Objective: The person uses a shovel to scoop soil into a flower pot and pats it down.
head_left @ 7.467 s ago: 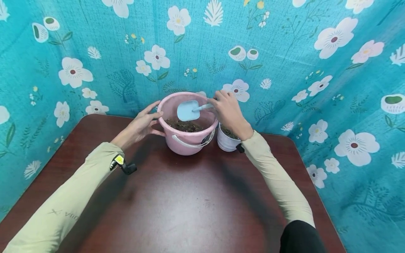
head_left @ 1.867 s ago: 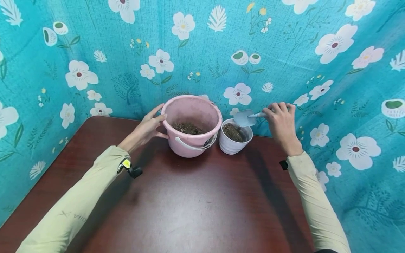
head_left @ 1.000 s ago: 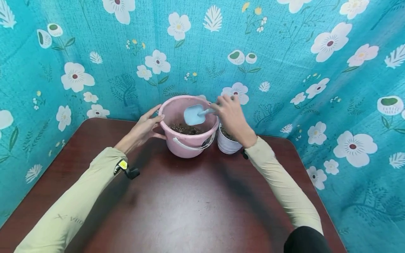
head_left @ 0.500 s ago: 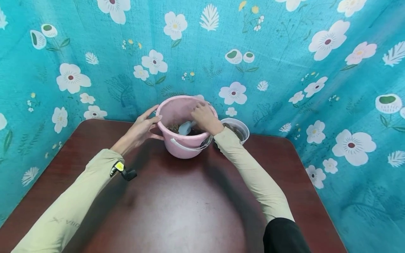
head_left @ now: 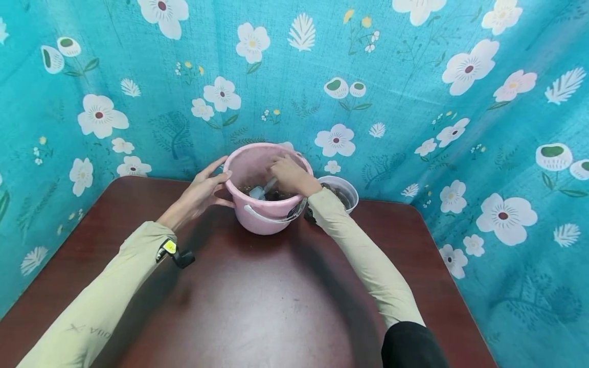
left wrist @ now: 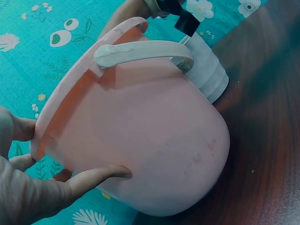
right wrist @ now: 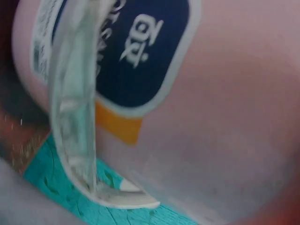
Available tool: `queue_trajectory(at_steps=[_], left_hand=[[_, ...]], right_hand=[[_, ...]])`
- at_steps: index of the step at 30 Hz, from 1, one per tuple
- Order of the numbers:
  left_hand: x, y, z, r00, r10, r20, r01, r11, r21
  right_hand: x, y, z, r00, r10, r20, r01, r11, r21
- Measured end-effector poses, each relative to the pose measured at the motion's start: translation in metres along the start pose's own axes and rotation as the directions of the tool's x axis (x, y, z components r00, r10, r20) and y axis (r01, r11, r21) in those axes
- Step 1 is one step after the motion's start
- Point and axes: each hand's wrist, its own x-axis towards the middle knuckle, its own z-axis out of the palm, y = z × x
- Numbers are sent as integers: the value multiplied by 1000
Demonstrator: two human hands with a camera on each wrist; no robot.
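A pink bucket (head_left: 257, 223) with dark soil (head_left: 246, 189) inside stands near the table's back edge. My left hand (head_left: 195, 197) grips its left rim; in the left wrist view, one finger lies against the outer wall. Reaching over the right rim, my right hand (head_left: 290, 175) holds a light blue hand shovel (head_left: 257, 193) by its handle, blade down at the soil. Close by on the right is a white pot (head_left: 354, 193) with soil, partly covered by my right forearm. The right wrist view holds mostly the bucket's labelled wall (right wrist: 225, 108); the hand is hidden there.
The bucket's white carrying handle (left wrist: 140, 50) hangs down its front side. A dark reddish-brown table (head_left: 253, 296) spreads out before me. Behind it and along both sides hangs a turquoise flowered cloth (head_left: 285, 112).
The shovel was tilted over the white pot about two seconds ago. My right hand has since swung it left and lowered it into the bucket. My left hand stays on the rim.
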Motion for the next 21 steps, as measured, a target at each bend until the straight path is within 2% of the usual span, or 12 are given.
queue_trajectory(at_steps=[3, 8, 10, 12, 17, 21], left_hand=[[1, 1, 1, 1000, 10, -2, -10, 1000, 16], [2, 0, 0, 1000, 6, 3, -6, 1000, 14], [2, 0, 0, 1000, 1, 6, -1, 1000, 10], [2, -1, 0, 1000, -3, 9, 3, 1000, 2], [1, -1, 0, 1000, -6, 9, 6, 1000, -10], [0, 0, -1, 1000, -8, 14, 8, 1000, -9]], right_hand=[[-2, 3, 0, 999, -21, -31, 24, 996, 88], [-3, 7, 0, 991, -96, -98, 114, 975, 192], [-3, 7, 1, 992, -90, -91, 107, 972, 207], [-3, 5, 1, 997, -50, -55, 61, 973, 224], [-2, -1, 2, 997, 54, 56, -63, 984, 167], [-1, -6, 1, 995, 71, 71, -75, 996, 54]])
